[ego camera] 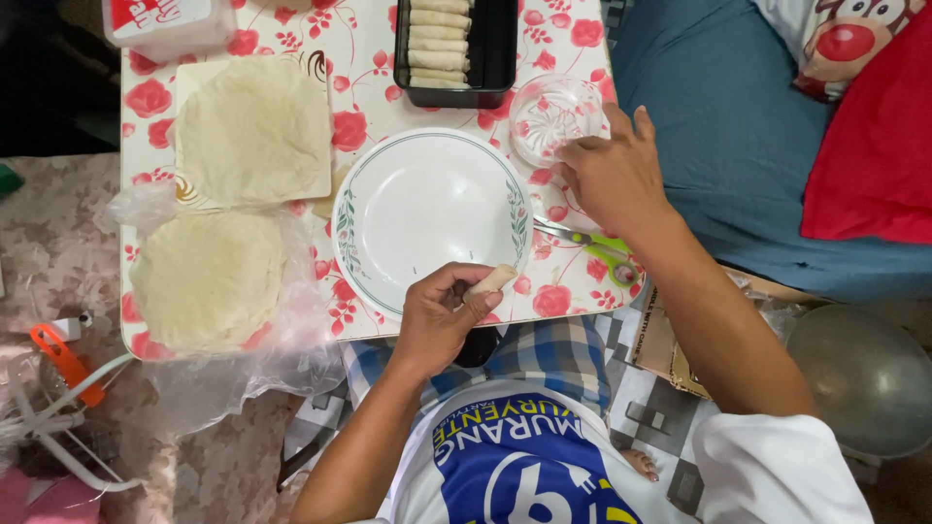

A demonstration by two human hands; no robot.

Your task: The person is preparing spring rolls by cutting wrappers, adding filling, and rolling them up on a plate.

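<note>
My left hand [437, 315] grips a small pale rolled wrapper [491, 282] at the near rim of an empty white plate [417, 209] with a green leaf border. My right hand [612, 175] reaches over the table's right side, its fingertips touching a small clear glass bowl [551, 114]. Green-handled scissors [607, 254] lie just under that wrist. A black tray [497, 58] holding several finished rolls [439, 44] stands behind the plate.
One stack of round wrappers [254, 126] lies on a board at the left, another stack [209, 277] on clear plastic below it. A white tub [160, 24] sits at the far left corner. A blue cushion [728, 146] lies right of the flowered table [374, 112].
</note>
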